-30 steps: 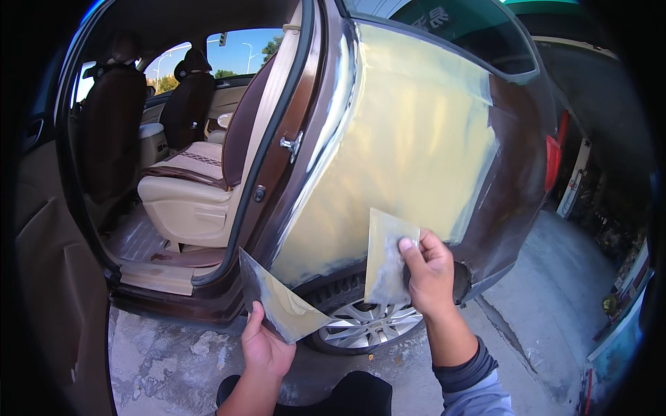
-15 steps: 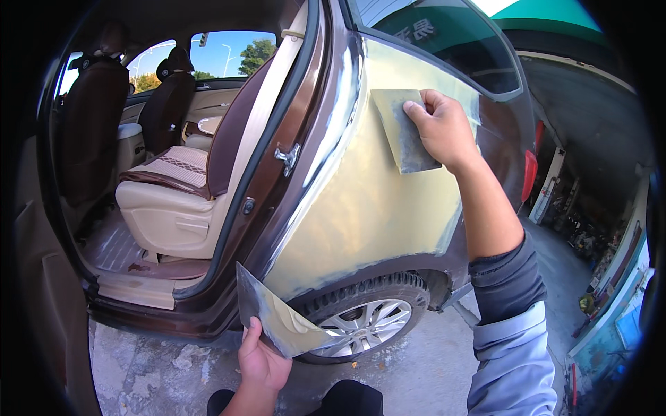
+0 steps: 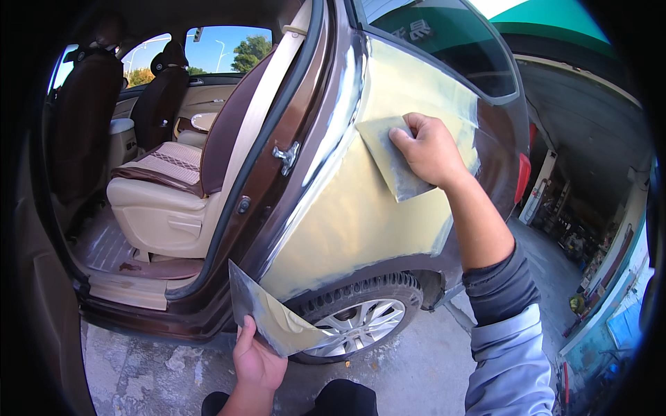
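My right hand (image 3: 431, 152) is closed on a thin, flexible filler spreader (image 3: 397, 158). The spreader's left edge lies tilted against the car's rear side panel (image 3: 347, 222), which is coated in pale yellow filler. My thumb presses on its face; the fingers behind are partly hidden. Lower down, my left hand (image 3: 258, 360) grips a larger thin mixing plate (image 3: 253, 298) by its near edge. A smear of yellow filler (image 3: 288, 327) lies on that plate. It is held in front of the rear wheel (image 3: 357, 326), overlapping part of the tyre.
The rear door opening at left shows a beige and brown seat (image 3: 163, 208) and a metal door striker (image 3: 286, 158). A dark rear side window (image 3: 444, 41) lies above the panel. At right, a garage bay (image 3: 576, 132) holds cluttered items along its wall.
My right hand and the spreader have moved down and slightly left over the panel. The left hand and its plate are nearly unmoved, while the whole view has shifted slightly.
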Action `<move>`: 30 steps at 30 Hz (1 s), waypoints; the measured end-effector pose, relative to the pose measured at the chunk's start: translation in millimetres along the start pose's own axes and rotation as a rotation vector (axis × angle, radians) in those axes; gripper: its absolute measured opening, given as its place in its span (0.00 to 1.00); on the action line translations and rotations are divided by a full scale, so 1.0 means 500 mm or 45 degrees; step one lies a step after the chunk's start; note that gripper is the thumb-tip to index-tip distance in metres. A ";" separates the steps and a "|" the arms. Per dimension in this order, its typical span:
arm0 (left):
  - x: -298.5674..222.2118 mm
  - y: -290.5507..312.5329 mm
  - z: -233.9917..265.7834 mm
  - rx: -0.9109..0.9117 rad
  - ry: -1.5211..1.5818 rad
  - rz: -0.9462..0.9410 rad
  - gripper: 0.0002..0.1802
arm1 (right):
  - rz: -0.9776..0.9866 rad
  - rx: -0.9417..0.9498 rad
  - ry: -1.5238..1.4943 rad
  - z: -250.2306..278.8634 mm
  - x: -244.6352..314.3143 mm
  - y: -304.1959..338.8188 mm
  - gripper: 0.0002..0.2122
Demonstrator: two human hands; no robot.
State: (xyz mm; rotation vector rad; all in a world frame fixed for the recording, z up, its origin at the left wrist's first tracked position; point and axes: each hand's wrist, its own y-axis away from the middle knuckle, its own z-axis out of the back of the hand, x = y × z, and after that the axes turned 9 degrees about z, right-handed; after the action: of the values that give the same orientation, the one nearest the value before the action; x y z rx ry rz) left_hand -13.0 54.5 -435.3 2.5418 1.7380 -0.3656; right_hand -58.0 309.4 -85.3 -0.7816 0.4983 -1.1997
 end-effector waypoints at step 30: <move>-0.045 -0.167 -0.228 0.672 0.316 0.600 0.23 | -0.576 0.423 -1.525 -0.080 0.150 0.168 0.11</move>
State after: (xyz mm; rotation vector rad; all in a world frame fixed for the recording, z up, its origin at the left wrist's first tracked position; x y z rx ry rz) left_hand -78.4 83.7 -311.4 3.3839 1.1331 -0.5577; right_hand -10.7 240.6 -170.8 -1.1816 -0.8757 -0.9577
